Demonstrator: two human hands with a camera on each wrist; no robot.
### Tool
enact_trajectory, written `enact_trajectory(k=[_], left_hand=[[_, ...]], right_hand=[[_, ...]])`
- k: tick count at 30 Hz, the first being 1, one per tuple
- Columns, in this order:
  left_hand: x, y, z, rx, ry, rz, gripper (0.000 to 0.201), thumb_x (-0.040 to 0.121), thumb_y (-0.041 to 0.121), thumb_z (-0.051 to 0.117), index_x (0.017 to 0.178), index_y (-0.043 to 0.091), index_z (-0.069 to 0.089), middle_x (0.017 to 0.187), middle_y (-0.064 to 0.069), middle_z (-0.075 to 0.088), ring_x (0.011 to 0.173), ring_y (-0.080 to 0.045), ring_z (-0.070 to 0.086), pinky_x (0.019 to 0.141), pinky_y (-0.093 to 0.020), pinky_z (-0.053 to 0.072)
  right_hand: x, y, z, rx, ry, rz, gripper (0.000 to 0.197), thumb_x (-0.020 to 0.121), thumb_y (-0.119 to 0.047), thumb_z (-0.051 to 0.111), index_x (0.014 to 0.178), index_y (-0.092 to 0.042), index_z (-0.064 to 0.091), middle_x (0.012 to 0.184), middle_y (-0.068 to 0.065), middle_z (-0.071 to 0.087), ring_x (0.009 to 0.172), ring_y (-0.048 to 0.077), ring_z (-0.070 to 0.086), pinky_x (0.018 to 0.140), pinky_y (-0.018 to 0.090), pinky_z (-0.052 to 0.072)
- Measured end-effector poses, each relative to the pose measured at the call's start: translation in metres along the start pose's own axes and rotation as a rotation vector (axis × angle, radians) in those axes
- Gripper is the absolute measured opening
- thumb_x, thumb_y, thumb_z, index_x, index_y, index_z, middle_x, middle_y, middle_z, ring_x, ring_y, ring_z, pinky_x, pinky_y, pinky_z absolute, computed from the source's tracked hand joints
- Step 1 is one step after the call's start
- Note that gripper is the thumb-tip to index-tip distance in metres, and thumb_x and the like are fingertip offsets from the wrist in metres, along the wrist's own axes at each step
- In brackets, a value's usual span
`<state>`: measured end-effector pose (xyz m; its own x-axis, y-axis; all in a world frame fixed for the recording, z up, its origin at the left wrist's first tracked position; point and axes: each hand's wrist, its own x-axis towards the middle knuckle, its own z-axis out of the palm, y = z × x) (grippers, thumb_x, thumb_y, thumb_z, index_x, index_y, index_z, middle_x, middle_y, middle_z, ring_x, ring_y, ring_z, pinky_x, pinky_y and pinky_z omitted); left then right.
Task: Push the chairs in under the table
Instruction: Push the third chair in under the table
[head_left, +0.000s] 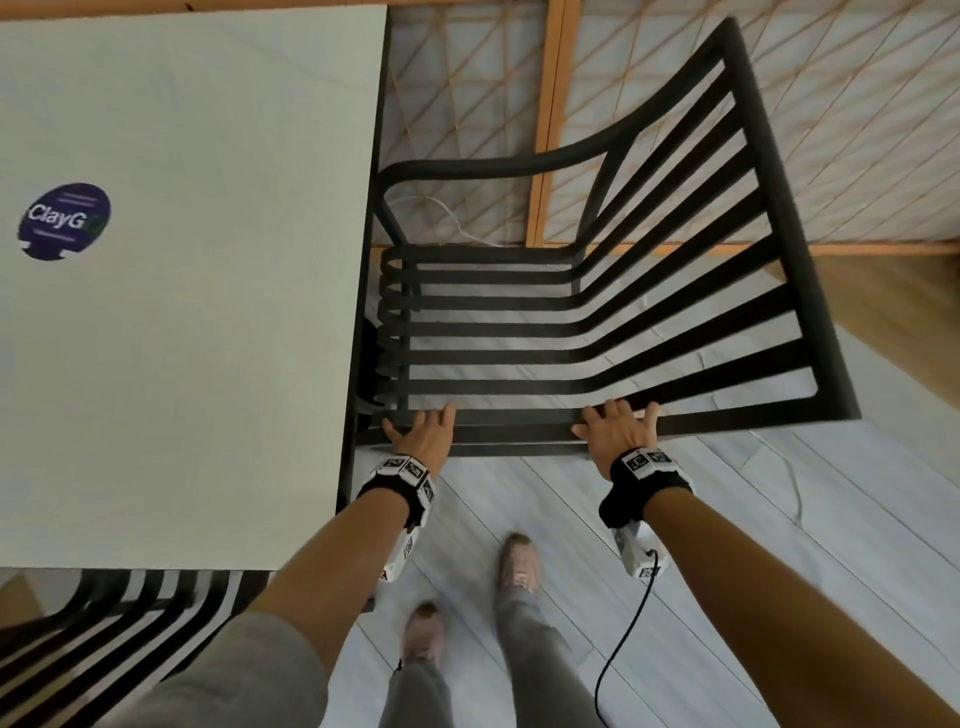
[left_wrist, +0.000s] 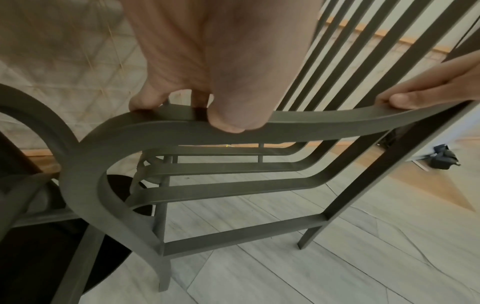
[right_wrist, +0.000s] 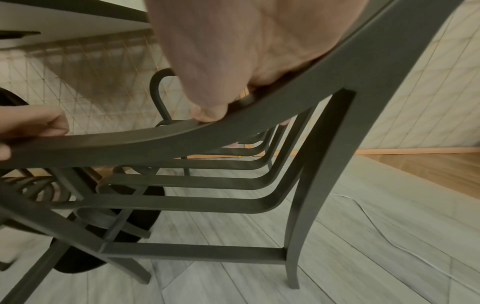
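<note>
A black slatted chair (head_left: 571, 332) stands at the right side of the white table (head_left: 182, 312), its seat front at the table's edge. I stand beside it. My left hand (head_left: 423, 431) grips the near armrest (left_wrist: 311, 123) close to its curved front end, thumb and fingers wrapped round the rail (left_wrist: 192, 111). My right hand (head_left: 618, 431) grips the same armrest (right_wrist: 130, 142) nearer the backrest, with the thumb against its near side (right_wrist: 233, 102). A second black slatted chair (head_left: 119, 623) sits at the table's near side, partly under the top.
The table's round black base (right_wrist: 116, 236) lies on the grey plank floor beside the chair's front legs. A lattice-patterned wall with orange wood framing (head_left: 545, 130) is behind the chair. A white cable (head_left: 784, 467) lies on the floor at the right. My feet (head_left: 519, 561) are below.
</note>
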<state>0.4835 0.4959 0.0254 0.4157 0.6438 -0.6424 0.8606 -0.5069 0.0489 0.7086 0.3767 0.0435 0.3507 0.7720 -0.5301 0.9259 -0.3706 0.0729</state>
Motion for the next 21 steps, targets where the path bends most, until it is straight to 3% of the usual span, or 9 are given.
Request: enact_trajectory(k=[3,7,9,11,16,21], left_hand=[[-0.005,-0.001,-0.001,0.007,0.038,0.012,0.057,0.091,-0.002,0.043,0.142,0.014,0.022,0.141,-0.015,0.044,0.135,-0.032,0.035,0.109,-0.075,0.013],[-0.027,0.002,-0.008,-0.003,0.132,0.042,0.059,0.090,0.003,0.051,0.143,0.011,0.024,0.147,-0.016,0.040,0.135,-0.033,0.039,0.112,-0.059,0.029],[-0.048,0.005,-0.010,-0.059,0.201,0.117,0.058,0.087,0.004,0.057,0.138,0.011,0.030,0.141,-0.014,0.045,0.125,-0.032,0.047,0.100,-0.049,0.045],[-0.079,0.004,-0.013,-0.114,0.202,0.229,0.051,0.086,0.005,0.058,0.131,0.013,0.035,0.129,-0.011,0.052,0.113,-0.030,0.054,0.089,-0.043,0.051],[-0.183,-0.038,-0.033,-0.230,0.062,0.443,0.040,0.092,0.017,0.054,0.128,0.014,0.038,0.134,-0.008,0.045,0.116,-0.028,0.051,0.094,-0.042,0.047],[-0.291,-0.125,-0.051,-0.277,0.078,0.501,0.037,0.095,0.025,0.048,0.130,0.014,0.038,0.134,-0.007,0.047,0.111,-0.024,0.052,0.095,-0.042,0.045]], right_hand=[[0.002,-0.001,-0.002,0.014,0.008,0.017,0.035,0.095,-0.041,0.038,0.122,-0.023,0.049,0.125,0.008,0.051,0.122,0.027,0.043,0.106,0.064,0.019],[0.003,-0.005,-0.014,0.012,0.051,0.012,0.036,0.092,-0.045,0.043,0.120,-0.025,0.051,0.131,0.007,0.047,0.125,0.028,0.040,0.107,0.065,0.019],[-0.006,-0.013,-0.017,0.041,0.124,-0.013,0.034,0.090,-0.045,0.048,0.118,-0.025,0.052,0.126,0.006,0.049,0.122,0.028,0.042,0.106,0.064,0.022],[-0.024,-0.029,-0.017,0.038,0.199,-0.059,0.033,0.088,-0.042,0.053,0.116,-0.025,0.052,0.125,0.005,0.049,0.121,0.028,0.043,0.106,0.061,0.025],[-0.078,-0.099,-0.004,0.028,0.258,-0.141,0.036,0.080,-0.016,0.059,0.115,-0.022,0.055,0.123,0.006,0.050,0.117,0.028,0.047,0.102,0.056,0.032],[-0.135,-0.204,0.019,0.090,0.155,-0.267,0.044,0.080,-0.014,0.058,0.121,-0.025,0.047,0.128,0.004,0.046,0.121,0.025,0.044,0.099,0.042,0.036]])
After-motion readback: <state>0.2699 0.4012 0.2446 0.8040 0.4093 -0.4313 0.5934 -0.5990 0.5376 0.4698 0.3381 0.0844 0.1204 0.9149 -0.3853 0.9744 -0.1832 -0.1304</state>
